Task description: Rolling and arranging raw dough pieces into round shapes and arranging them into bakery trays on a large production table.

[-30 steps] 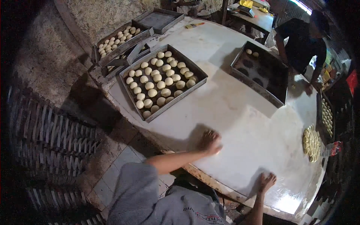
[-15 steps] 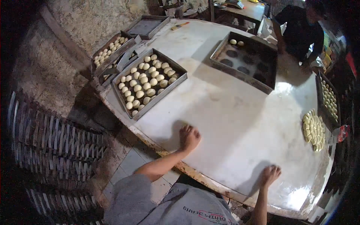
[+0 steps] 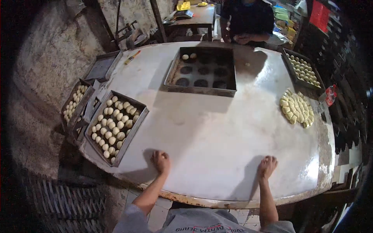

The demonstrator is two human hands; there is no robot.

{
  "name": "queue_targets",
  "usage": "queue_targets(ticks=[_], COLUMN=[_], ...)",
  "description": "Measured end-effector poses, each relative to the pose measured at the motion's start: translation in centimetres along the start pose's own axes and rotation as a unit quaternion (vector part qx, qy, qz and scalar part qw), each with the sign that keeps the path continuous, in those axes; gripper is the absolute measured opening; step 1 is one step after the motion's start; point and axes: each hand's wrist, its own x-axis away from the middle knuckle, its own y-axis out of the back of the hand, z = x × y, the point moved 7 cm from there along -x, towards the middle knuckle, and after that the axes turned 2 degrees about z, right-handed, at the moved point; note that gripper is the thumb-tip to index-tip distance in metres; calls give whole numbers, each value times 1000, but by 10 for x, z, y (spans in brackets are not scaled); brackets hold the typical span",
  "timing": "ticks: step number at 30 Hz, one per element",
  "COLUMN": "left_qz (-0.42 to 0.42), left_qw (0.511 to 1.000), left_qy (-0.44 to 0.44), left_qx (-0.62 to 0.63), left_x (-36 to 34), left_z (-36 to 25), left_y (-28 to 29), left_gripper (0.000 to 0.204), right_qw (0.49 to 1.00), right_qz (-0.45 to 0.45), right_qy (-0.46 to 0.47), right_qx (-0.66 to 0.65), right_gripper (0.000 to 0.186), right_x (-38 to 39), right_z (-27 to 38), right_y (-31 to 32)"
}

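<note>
My left hand (image 3: 159, 161) rests on the pale tabletop (image 3: 206, 132) near its front edge, fingers curled in and pressed down. Beside it stands a metal tray (image 3: 132, 134) holding rows of round dough balls (image 3: 112, 126). My right hand (image 3: 267, 166) is curled the same way, farther right on the table. Whatever lies under either palm is hidden. Nearest to the right hand is a flat round of cut dough pieces (image 3: 297, 108), shiny and pale yellow, packed closely together.
A large dark tray (image 3: 200, 90) with two dough balls at its far left corner stands mid-table. Another filled tray (image 3: 301, 70) is at the far right. A brush (image 3: 132, 57) lies far left, near a shallow tray (image 3: 101, 66). Across the table stands a person (image 3: 248, 23) in dark clothes.
My view has turned to the right and levelled, so the table sits straighter before me. Both hands stay curled on the tabletop. The person opposite now shows nearer the middle.
</note>
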Motion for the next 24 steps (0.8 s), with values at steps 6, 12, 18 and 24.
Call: queue_targets(ticks=[6,12,18,24], left_qz=[234,449,-49,74], left_qw=[940,883,882,932], left_qy=[-216,-99,-319,-350], left_qx=[-120,89,343,55], left_x=[80,-68,-312,-361], left_z=[-100,-89,-301,-219], left_y=[-2,-23,-8,-171], left_gripper=[30,36,30,37], right_qw=[998,991,887,608], right_qz=[47,109,174,173], right_qy=[-8,-43,-374,-512], right_qx=[44,68,-207,-582], right_gripper=[18,30,32,42], right_x=[23,92,155,167], right_z=[21,80,129,244], right_y=[-29,-31,-23,-60])
